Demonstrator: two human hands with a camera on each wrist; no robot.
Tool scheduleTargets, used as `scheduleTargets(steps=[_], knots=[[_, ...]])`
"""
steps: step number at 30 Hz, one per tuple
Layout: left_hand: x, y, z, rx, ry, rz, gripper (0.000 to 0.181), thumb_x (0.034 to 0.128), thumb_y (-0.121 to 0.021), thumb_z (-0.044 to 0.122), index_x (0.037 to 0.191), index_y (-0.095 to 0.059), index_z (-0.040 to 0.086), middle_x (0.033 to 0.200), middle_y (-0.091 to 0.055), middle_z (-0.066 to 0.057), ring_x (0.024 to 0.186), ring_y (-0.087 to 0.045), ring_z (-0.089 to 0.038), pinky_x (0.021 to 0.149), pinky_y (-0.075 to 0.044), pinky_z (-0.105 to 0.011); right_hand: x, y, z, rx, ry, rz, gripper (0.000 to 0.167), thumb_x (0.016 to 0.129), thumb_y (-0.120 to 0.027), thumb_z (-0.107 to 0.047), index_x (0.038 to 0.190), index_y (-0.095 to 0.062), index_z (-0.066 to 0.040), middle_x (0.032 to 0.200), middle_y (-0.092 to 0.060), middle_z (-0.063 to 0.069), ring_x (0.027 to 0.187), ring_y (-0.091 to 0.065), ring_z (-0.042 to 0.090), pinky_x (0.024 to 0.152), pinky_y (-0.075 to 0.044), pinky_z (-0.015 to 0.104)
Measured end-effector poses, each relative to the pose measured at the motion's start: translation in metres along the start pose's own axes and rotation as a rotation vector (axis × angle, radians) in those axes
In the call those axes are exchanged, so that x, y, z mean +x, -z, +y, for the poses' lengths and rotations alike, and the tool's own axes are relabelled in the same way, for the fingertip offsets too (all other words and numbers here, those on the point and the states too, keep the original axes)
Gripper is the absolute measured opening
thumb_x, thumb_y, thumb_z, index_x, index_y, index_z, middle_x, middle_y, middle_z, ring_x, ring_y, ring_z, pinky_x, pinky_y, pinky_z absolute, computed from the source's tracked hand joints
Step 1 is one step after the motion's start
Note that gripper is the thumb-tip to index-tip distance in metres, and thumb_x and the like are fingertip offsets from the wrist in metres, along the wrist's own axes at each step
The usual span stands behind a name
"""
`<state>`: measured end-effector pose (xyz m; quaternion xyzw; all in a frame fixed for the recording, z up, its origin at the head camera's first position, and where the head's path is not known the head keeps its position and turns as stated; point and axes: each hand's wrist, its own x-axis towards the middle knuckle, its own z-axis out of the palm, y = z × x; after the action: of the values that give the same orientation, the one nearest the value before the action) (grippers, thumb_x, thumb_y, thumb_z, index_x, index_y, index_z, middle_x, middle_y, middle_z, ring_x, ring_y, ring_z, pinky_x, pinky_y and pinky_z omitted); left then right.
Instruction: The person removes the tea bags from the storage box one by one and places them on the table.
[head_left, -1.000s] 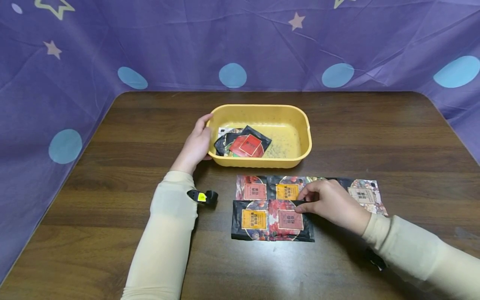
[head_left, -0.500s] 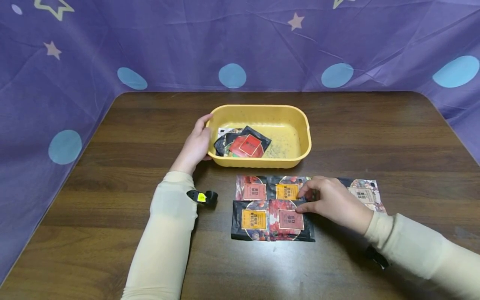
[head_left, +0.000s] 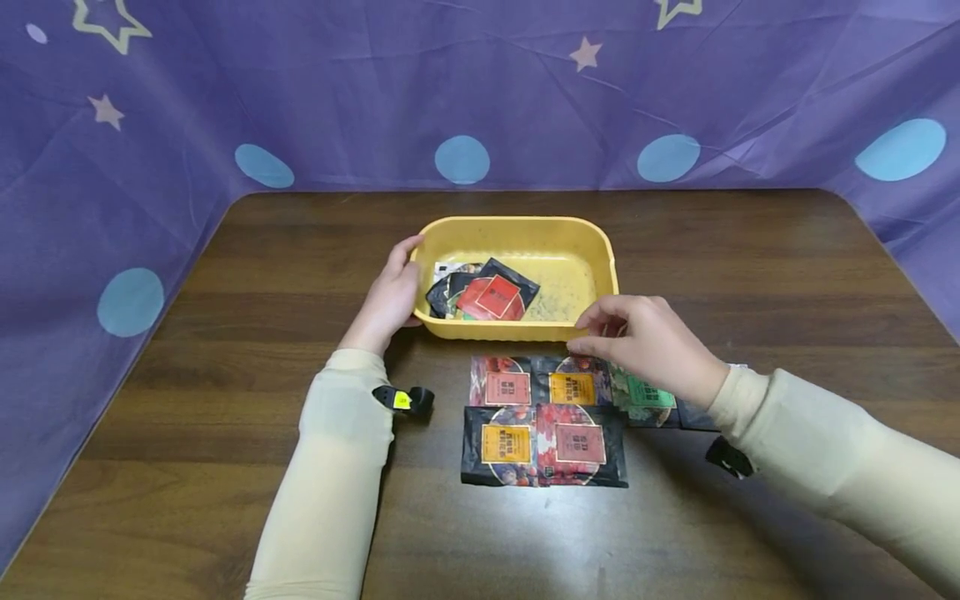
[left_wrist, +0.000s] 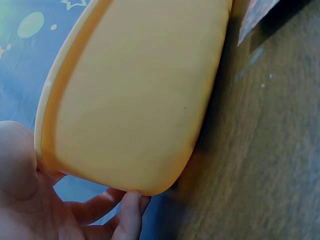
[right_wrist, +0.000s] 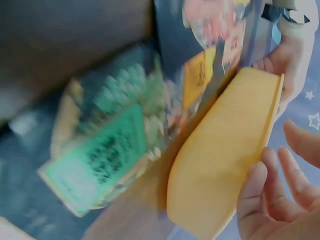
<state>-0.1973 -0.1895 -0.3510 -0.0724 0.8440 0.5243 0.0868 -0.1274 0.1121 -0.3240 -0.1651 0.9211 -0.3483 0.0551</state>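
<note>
My left hand (head_left: pixel 387 300) grips the left end of a yellow plastic tub (head_left: pixel 517 331), fingers and thumb about its wall in the left wrist view. In the tub's left half lies a small pile of flat sachets, a red-labelled sachet (head_left: pixel 498 297) on top. My right hand (head_left: pixel 654 343) hovers at the tub's front right rim, fingers loosely bent and holding nothing. Beneath it, a green-labelled sachet (right_wrist: pixel 110 155) lies on the table. In the front row are an orange-labelled sachet (head_left: pixel 505 444) and a dusky-red sachet (head_left: pixel 580 444), side by side.
Behind that front row lie a pink-labelled sachet (head_left: pixel 507 387) and another orange-labelled sachet (head_left: pixel 572 387). A dark sachet (head_left: pixel 694 417) at the row's right is mostly hidden by my right wrist. A purple curtain (head_left: pixel 360 100) hangs along the table's back and left edges.
My right hand has let go of the dusky-red sachet in the front row and moved up to the tub's front right rim. The green-labelled sachet shows more. My left hand stays at the tub.
</note>
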Motion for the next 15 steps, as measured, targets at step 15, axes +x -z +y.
scheduleTargets(steps=[15], knots=[[-0.002,0.000,0.000,-0.020,-0.020,-0.004,0.051,0.1054,-0.026,0.026,0.156,-0.025,0.032,0.154,-0.036,-0.015,0.098,-0.055,-0.031,0.064,-0.054,-0.037,0.056,-0.006,-0.011,0.062,0.009,0.045,0.028,0.089,-0.074,-0.025,0.108,-0.070,-0.004,0.093,-0.069,0.010,0.083,-0.059,0.022,0.071,-0.047,0.031]])
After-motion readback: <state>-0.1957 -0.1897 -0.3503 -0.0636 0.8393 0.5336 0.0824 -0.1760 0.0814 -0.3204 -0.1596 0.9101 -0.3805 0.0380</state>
